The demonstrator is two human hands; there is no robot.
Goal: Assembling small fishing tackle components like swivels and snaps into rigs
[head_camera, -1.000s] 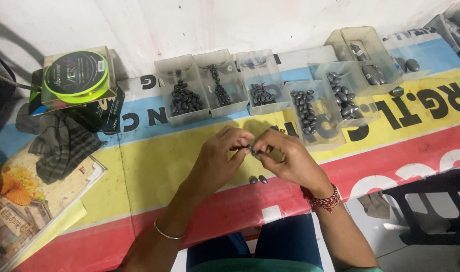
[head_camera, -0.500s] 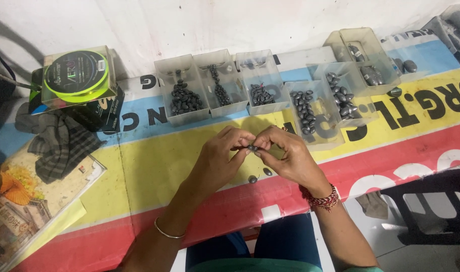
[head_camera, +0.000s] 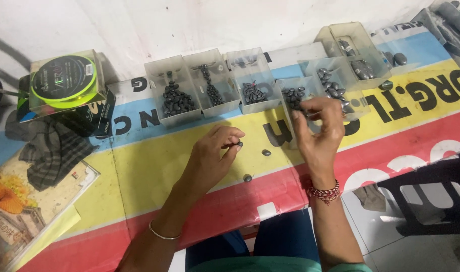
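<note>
Over the banner (head_camera: 139,166), left hand (head_camera: 210,158) pinches a sinker (head_camera: 239,144); right hand (head_camera: 318,128) apparently pinches sinkers at a tray (head_camera: 290,108)

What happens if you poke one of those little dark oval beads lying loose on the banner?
The small dark oval bead would probably roll, since it looks rounded and smooth. It looks metallic, so likely heavy for its size. Being tiny, it may slip; the left hand pinches one with fingertips.

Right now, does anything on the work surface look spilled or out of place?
Two small dark oval weights lie loose on the banner, one on the yellow band and one on the red band, outside the clear plastic trays. The left hand pinches a third; the right hand reaches into a tray.
</note>
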